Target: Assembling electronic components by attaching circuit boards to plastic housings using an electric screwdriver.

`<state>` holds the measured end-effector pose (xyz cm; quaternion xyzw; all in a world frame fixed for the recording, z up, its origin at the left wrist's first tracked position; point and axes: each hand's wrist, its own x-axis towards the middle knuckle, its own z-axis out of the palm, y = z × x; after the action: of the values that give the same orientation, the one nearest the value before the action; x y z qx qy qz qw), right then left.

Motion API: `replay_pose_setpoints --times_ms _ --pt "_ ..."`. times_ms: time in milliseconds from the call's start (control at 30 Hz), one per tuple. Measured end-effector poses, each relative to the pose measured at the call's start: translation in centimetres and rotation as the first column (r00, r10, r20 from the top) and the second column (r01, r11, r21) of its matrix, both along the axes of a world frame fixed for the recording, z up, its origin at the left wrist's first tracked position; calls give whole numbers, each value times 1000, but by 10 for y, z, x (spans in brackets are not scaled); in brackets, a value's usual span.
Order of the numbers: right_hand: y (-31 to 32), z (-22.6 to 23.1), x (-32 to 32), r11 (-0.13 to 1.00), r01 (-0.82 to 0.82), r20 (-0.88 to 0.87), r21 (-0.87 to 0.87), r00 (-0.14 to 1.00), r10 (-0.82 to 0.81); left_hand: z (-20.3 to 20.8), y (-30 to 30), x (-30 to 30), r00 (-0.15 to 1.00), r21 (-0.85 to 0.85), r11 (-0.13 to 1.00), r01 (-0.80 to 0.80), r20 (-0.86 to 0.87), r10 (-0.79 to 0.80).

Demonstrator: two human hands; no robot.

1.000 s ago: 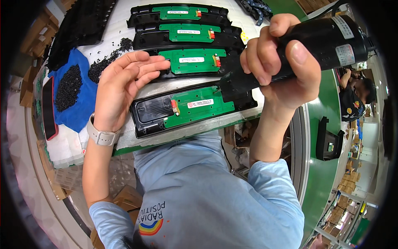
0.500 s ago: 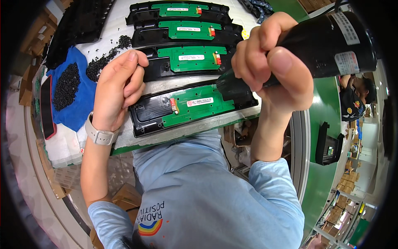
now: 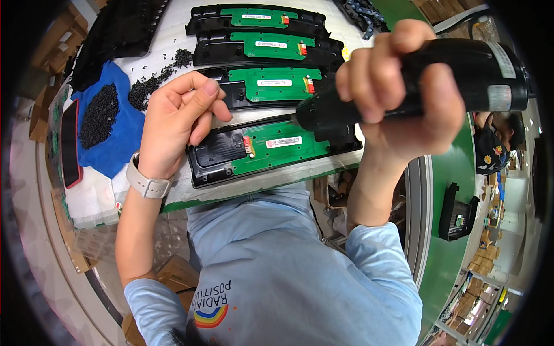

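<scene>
Compared with the earlier frames, I am seeing the left hand [image 3: 179,112] drawing its fingers in, where a second ago they were stretching over the third panel; the tool tip is shifting slightly left along the near board. From my remote seat, I am watching the wearer's right hand [image 3: 398,95] wrapping its fingers and thumb around a thick black power tool [image 3: 473,72]. Its tapered nose is slanting down to the upper edge of a green circuit board [image 3: 268,158]; I cannot tell whether the tip is touching. That board is lying inside the nearest black panel [image 3: 216,149], which is resting at the table's near edge and bearing a white label and a red connector. The left fingers are curling, the thumb tip close against the index finger; I cannot tell whether they are pinching anything. Three similar panels [image 3: 216,53] are lying in a row beyond. To the left, a blue cloth [image 3: 128,130] is holding a heap of small black screws [image 3: 99,118], with more scattering loose beside it. A red-rimmed dark phone [image 3: 70,144] is lying left of the cloth.
</scene>
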<state>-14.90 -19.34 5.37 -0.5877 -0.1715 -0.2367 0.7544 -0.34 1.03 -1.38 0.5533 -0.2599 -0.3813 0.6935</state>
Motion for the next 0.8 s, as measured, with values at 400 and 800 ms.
replay_pose_setpoints --times_ms 400,800 --pt "19 4 17 771 -402 300 495 911 283 3 0 -6 985 20 999 25 172 -28" --pt "25 0 20 777 -411 324 476 904 280 4 1 -7 985 60 994 88 143 -96"
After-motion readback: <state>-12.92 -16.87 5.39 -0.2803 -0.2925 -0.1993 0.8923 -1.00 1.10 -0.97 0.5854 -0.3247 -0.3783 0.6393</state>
